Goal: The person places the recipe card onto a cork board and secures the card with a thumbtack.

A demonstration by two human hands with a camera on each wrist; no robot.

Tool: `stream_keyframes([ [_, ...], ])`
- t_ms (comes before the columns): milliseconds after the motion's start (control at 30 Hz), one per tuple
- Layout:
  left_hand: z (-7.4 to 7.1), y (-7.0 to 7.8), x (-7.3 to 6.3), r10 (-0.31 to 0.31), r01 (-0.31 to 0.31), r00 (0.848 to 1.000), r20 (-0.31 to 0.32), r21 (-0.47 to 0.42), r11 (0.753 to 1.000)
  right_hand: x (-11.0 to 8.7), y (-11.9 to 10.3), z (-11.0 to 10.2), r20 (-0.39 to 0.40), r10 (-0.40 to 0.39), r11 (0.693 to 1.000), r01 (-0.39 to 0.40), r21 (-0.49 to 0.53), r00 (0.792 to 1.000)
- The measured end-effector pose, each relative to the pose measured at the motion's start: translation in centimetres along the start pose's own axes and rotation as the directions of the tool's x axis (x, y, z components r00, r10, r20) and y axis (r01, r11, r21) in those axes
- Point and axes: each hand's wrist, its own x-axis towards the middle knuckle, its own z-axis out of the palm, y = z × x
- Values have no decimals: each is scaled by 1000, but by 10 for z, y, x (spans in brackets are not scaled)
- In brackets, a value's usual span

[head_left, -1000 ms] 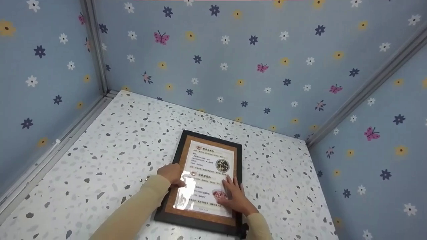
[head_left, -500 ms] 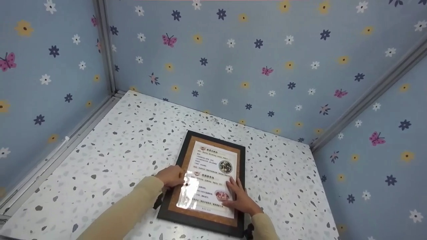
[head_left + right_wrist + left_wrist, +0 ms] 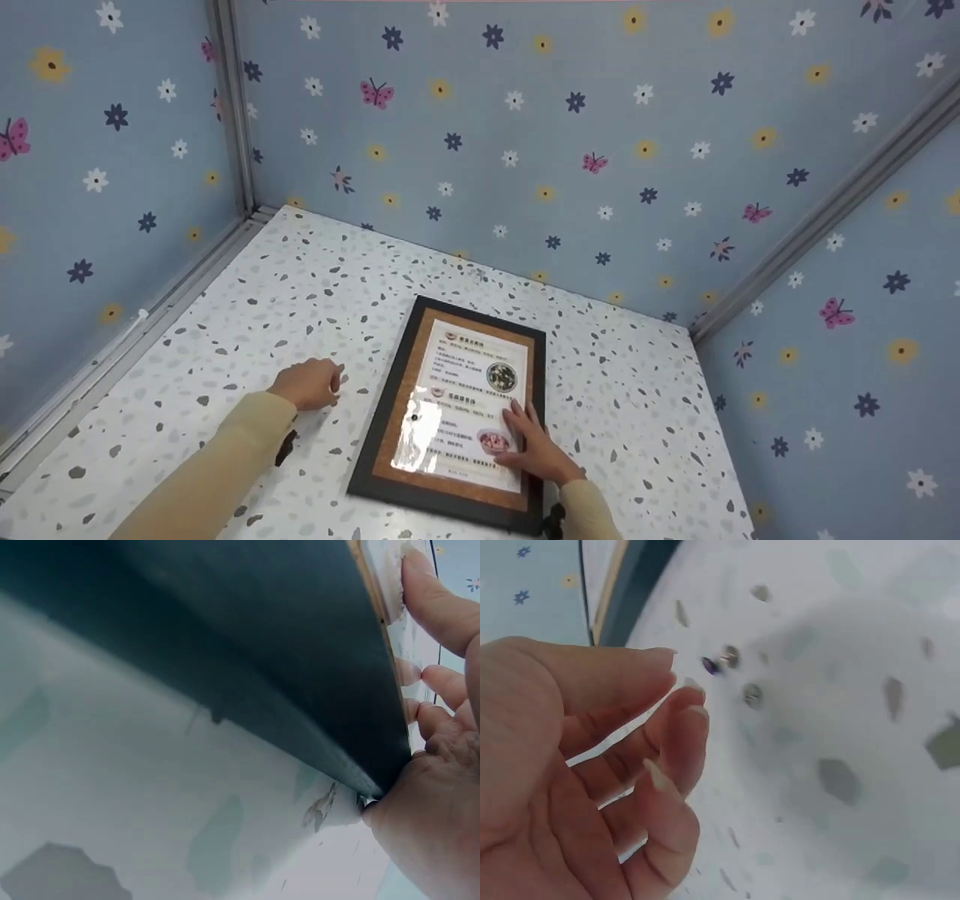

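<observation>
We hold the left hand (image 3: 307, 384) half-curled and gripping nothing, near small shiny studs (image 3: 751, 695) on the speckled table (image 3: 300, 322). Rightward, the black-framed board (image 3: 442, 503) lies flat; our right hand (image 3: 541, 446) rests, fingers spread, on its sheet (image 3: 461, 405).

Board (image 3: 450, 505) sits on tabletop (image 3: 637, 420), back wall (image 3: 487, 176) behind, left wall (image 3: 97, 225) and right wall (image 3: 847, 360) either side; sheet (image 3: 469, 356) on board, tack (image 3: 415, 417) on its left part, right hand (image 3: 544, 451) over board's right edge onto sheet, left hand (image 3: 309, 384) left of board, three studs (image 3: 752, 695) on tabletop near it.
</observation>
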Motion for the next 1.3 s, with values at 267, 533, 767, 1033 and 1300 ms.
stream_keyframes([
  [267,24,-7,-3,61,-53,989,-137,62,997,-2,2,3,-27,0,999,1,32,1000],
  [533,24,-6,-4,50,-50,984,-169,3,999,-1,3,9,-13,21,998,-20,58,1000],
  [767,21,7,9,28,-71,983,-181,-239,968,1,5,2,-23,-30,998,31,53,999],
  [1033,29,17,26,1,-77,989,-151,-502,861,1,4,2,-20,-10,999,11,46,1000],
  [1300,38,25,41,-10,-57,993,-122,-536,842,-1,3,1,-17,-13,999,14,52,1000],
])
